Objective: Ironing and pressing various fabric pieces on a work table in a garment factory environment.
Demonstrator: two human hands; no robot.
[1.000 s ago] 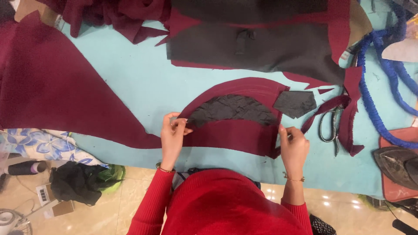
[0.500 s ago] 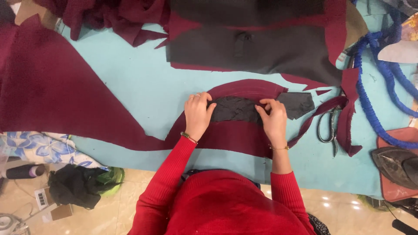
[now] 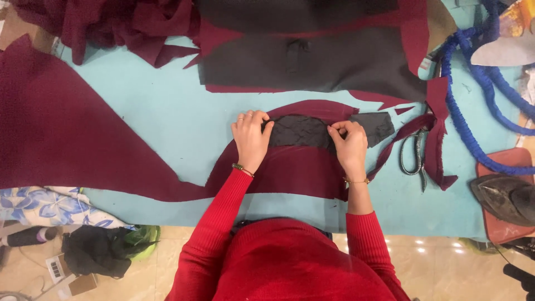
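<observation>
Both hands were down on the curved maroon piece (image 3: 290,167) on the teal worktop (image 3: 167,122). Left hand (image 3: 251,139) lay flat, fingers pressing the dark quilted patch's (image 3: 301,131) left end. Right hand (image 3: 348,145) pinched its right end, fingers closed on the fabric. Scissors (image 3: 415,156) lay just right, iron (image 3: 504,198) further off.

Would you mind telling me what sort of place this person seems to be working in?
Most likely a tailoring or garment-cutting workshop: cut maroon fabric pieces lie across a light blue cutting table, with scissors and a clothes iron nearby, while both hands press a dark lining piece.
</observation>
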